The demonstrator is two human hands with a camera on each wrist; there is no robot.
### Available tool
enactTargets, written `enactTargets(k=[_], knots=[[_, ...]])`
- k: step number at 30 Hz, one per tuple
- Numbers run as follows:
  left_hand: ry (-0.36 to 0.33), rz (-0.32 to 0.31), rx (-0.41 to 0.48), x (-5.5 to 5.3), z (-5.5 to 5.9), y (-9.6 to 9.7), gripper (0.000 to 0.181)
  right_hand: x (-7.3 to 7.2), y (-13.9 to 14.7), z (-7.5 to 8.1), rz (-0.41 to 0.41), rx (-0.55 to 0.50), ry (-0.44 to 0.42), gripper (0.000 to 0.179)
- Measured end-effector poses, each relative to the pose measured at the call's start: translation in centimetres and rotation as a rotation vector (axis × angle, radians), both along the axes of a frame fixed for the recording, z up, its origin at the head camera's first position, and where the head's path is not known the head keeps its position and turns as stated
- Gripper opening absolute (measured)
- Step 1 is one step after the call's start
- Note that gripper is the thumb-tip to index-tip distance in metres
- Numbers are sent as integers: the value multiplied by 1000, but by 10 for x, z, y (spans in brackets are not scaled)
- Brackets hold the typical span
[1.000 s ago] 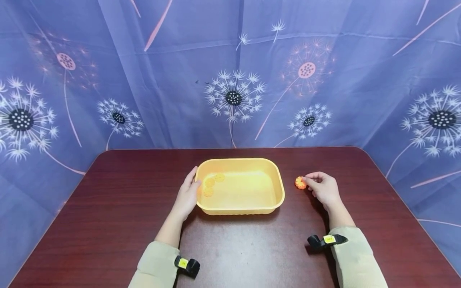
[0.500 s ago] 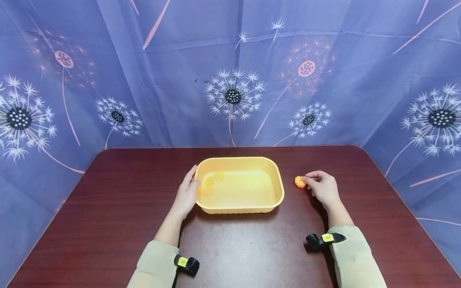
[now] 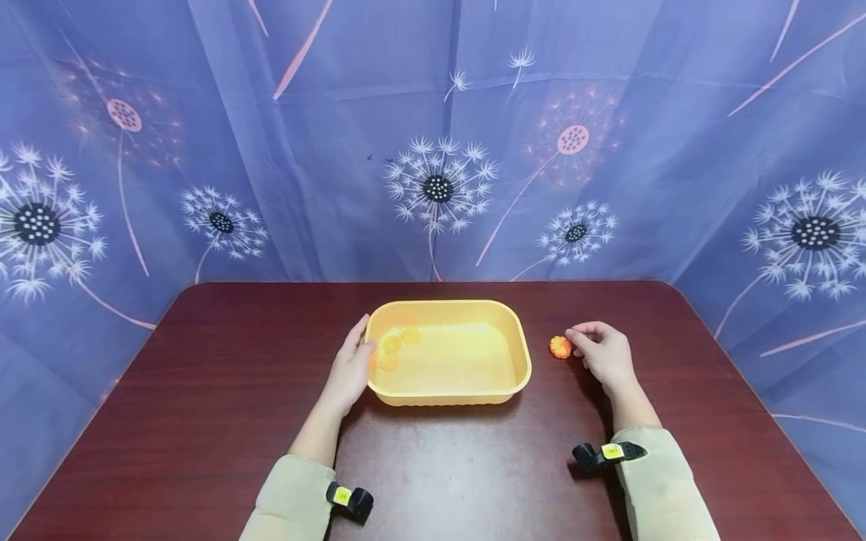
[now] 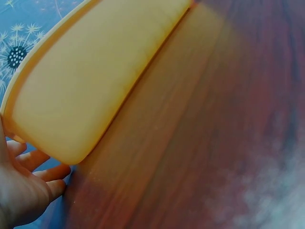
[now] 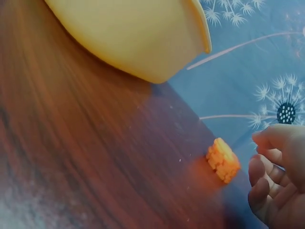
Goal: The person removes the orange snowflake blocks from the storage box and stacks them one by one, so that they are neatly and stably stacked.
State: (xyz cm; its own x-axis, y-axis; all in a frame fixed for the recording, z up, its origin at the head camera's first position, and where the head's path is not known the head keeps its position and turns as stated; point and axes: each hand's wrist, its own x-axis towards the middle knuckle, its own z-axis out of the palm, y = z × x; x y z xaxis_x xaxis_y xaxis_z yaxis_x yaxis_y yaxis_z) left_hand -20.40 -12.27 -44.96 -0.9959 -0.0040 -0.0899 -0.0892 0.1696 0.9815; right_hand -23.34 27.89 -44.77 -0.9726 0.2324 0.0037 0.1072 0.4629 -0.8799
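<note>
1. The orange flower-shaped piece (image 3: pixel 560 347) is lying on the table (image 3: pixel 203 376), to the right of the yellow basin (image 3: pixel 446 398) and apart from it.
2. My right hand (image 3: pixel 604 357) is hovering just to the piece's right, its fingers loosely bent and pinching nothing; the right wrist view is showing a gap. I can't tell whether thumb and forefinger are touching each other.
3. The piece is looking light and fairly stiff to me, thick enough to lift easily, and its bumpy edge is probably giving good grip.
4. I'm judging the best hold to be thumb and forefinger on opposite sides of that scalloped rim.
5. My left hand (image 3: pixel 348 370) is gripping the basin's left end, thumb over the rim, fingers along the outside; the basin is looking like light, smooth plastic.
6. Three pale orange flower shapes (image 3: pixel 392 344) are sitting inside, toward the left.
7. The basin's right wall is standing between them and the piece, while a dandelion-print cloth (image 3: pixel 325 188) is hanging beyond the far edge.
</note>
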Motion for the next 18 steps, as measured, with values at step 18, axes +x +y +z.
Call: enactTargets(k=[18], knots=[[-2, -7, 11, 2, 1, -3, 52, -5, -33, 42, 128, -205, 104, 24]])
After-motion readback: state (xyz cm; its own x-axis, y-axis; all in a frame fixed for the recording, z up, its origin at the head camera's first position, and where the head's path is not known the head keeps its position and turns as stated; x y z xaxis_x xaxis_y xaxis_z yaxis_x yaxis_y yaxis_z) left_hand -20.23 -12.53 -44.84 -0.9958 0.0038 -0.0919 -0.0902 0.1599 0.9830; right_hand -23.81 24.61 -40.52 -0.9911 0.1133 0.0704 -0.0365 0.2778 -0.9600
